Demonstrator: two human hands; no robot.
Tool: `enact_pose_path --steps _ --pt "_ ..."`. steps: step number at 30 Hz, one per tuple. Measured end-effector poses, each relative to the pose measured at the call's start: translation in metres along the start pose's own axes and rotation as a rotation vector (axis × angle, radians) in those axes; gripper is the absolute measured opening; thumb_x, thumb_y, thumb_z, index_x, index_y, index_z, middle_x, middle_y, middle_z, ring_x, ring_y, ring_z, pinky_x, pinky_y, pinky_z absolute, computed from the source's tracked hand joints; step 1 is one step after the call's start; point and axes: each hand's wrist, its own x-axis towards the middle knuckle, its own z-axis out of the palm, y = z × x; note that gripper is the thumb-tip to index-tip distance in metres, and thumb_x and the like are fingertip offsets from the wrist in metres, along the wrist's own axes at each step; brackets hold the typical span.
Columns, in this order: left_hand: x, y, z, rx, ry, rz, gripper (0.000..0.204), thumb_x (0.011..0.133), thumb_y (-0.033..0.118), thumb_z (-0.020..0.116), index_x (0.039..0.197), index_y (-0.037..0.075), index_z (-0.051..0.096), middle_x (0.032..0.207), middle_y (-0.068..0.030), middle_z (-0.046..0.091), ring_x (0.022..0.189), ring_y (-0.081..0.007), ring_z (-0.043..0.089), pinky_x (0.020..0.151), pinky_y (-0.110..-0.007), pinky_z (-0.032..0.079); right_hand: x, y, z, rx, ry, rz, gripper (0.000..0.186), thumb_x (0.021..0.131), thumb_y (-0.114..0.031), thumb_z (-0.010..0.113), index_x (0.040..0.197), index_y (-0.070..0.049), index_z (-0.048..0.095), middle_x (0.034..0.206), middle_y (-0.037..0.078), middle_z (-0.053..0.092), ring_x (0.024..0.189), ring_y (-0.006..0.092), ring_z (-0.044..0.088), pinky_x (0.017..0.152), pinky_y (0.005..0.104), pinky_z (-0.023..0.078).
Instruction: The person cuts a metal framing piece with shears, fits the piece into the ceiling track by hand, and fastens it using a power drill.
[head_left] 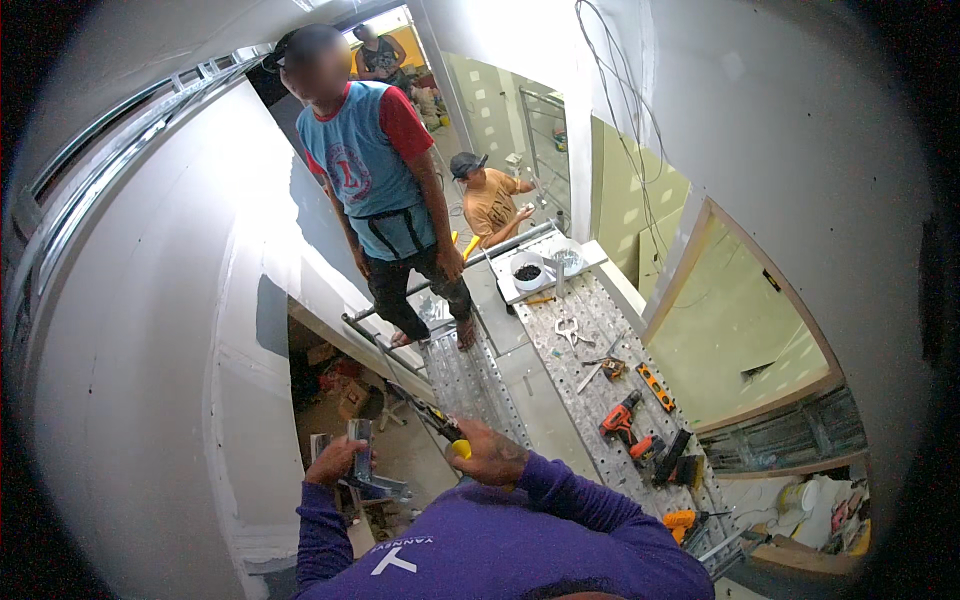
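Observation:
My left hand (334,462) is closed around a bent, shiny metal channel piece (362,440), whose arms stick up and out to the right. To its right, my right hand (488,452) grips a yellow-handled tool (460,450). A long dark part (425,408) reaches up and left from beside that hand; whether it belongs to the tool is unclear. Both hands are close in front of my body, apart from each other, and my palms are hidden.
Ahead, a person (375,190) stands barefoot on a perforated metal plank (465,375). Another plank (570,385) carries a red drill (620,418), orange level (655,387), clamp (572,332), tape measure (612,368) and white tub (527,272). A second person (490,205) works lower down.

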Motion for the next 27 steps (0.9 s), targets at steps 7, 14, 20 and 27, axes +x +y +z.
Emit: enact_pose_path --steps 7,14,20,27 --pt "-0.014 0.040 0.017 0.046 0.146 0.065 0.029 0.092 0.025 0.060 0.100 -0.003 0.064 0.079 -0.0118 0.067 0.065 -0.0209 0.067 0.060 -0.033 0.055 -0.002 0.006 0.000 0.012 0.016 0.007 0.061 0.080 -0.024 0.065 0.130 0.001 0.040 0.108 0.030 0.055 0.102 0.0459 0.055 0.090 0.0498 0.045" --pt "-0.021 0.044 0.021 0.207 0.192 0.137 0.027 0.090 0.025 0.066 0.084 -0.001 0.066 0.070 -0.0092 0.067 0.061 -0.0182 0.066 0.057 -0.032 0.053 0.000 0.001 -0.002 -0.020 -0.009 0.001 0.068 0.082 -0.024 0.063 0.138 0.001 0.035 0.112 0.031 0.055 0.104 0.0461 0.055 0.092 0.0491 0.046" --pt "-0.021 0.048 0.022 0.480 0.290 0.218 0.026 0.091 0.026 0.065 0.083 0.002 0.068 0.073 -0.0069 0.069 0.068 -0.0149 0.065 0.066 -0.031 0.050 0.002 0.012 0.003 -0.023 0.018 -0.007 0.069 0.081 -0.025 0.065 0.137 0.001 0.036 0.109 0.030 0.055 0.101 0.0458 0.056 0.090 0.0487 0.046" --pt "-0.023 0.049 0.030 0.334 0.404 0.348 0.029 0.094 0.029 0.062 0.087 0.001 0.069 0.077 -0.0068 0.070 0.069 -0.0145 0.064 0.068 -0.031 0.050 0.002 0.010 0.000 -0.010 0.007 -0.008 0.064 0.079 -0.026 0.066 0.131 0.001 0.040 0.110 0.029 0.055 0.102 0.0449 0.055 0.091 0.0478 0.045"
